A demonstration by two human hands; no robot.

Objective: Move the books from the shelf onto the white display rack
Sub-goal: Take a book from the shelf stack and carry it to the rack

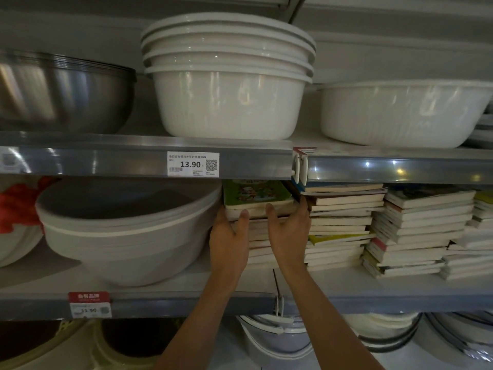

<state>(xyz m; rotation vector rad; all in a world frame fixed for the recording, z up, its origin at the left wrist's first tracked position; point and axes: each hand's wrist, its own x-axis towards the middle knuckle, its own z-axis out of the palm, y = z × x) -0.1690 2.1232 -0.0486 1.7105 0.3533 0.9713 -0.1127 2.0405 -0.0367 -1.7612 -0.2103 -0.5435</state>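
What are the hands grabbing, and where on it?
Both the left hand and right hand grip the top books of the leftmost pile, by their front edge.

Shelf (165,283) carries stacked basins (125,236) and books (416,231).

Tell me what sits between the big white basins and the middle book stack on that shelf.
In the head view, the leftmost book stack, gripped by both hands.

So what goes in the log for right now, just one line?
step: lifting books | left hand: grips green-covered book pile | right hand: grips same pile | white display rack: not in view
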